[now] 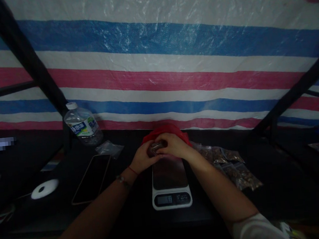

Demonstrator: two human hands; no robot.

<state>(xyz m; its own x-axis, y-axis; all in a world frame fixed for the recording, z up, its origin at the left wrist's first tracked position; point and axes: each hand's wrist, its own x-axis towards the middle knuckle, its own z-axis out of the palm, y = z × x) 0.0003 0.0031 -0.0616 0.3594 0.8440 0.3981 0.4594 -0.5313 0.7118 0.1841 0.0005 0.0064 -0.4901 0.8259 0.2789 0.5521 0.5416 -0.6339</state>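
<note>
- I see the left hand (145, 157) and the right hand (173, 145) meeting at the far end of a white, flat digital scale with a dark rectangular plate (170, 175).
- Between them is a small clear plastic packet with brown contents (157, 146); I can't tell whether it rests on the plate or is held just above it.
- Both sets of fingers are narrow, curled in and holding the packet from either side; they hide part of it from me, its opening included.
- Just behind the hands sits a crumpled red plastic bag (184, 135), its contents hidden from my view.
- The scale's display shows digits, too blurred for me to read.
- Beside the right forearm lie several flat, clear plastic packets filled with brown pieces (232, 170), roughly in two rows; I judge those finished.
- The one in the fingers looks unfinished to me, as it lies apart from those rows.
- Left of the hands lies a crumpled, clear plastic bag (110, 149), apparently unused. How many remain, I can't tell.
</note>
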